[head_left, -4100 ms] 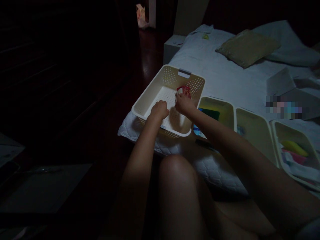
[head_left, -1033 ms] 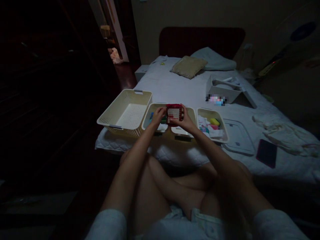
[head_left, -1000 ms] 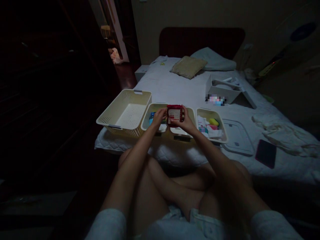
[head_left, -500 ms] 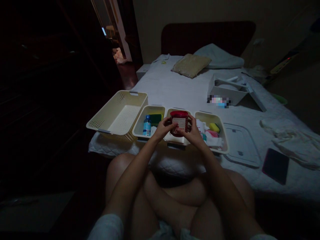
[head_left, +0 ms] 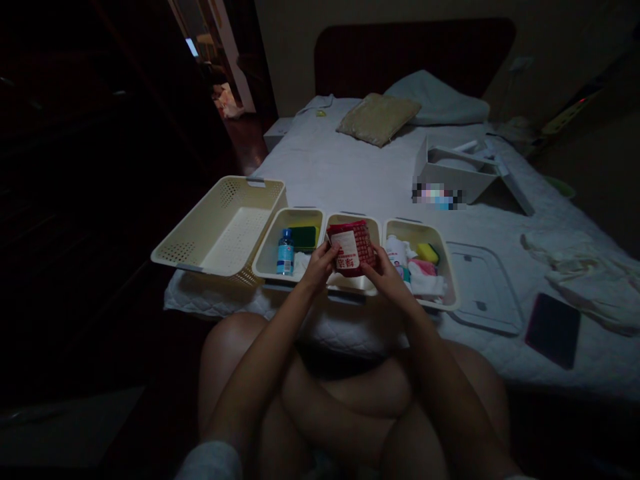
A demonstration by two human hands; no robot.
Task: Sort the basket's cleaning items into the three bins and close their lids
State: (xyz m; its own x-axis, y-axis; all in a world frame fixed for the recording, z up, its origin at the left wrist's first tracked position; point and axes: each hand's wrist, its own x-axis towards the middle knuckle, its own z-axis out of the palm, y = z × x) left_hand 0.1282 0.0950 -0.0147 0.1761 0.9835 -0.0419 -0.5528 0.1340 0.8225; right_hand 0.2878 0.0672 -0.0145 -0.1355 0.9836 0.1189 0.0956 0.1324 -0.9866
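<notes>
Left hand (head_left: pixel 320 269) is gripping the left edge of the packet (head_left: pixel 361 243), fingers curled, thumb lying on the printed face. Right hand (head_left: pixel 391 273) is pinching the lower right part, thumb in front, the other fingers mostly hiding behind. Packet is hanging above the middle bin (head_left: pixel 357 283), which is standing on the bed (head_left: pixel 370 173) between the left bin (head_left: pixel 266 257) and the right bin (head_left: pixel 450 277). Wrapping is showing deep red, with a pale label bearing red print at left and a checked pattern at right; small lettering is appearing illegible. Printed face is facing the person; upper edge is pointing toward the headboard (head_left: pixel 415 57) and rising slightly rightward. Outline is appearing nearly square, so the long axis is being recorded as indeterminate
</notes>
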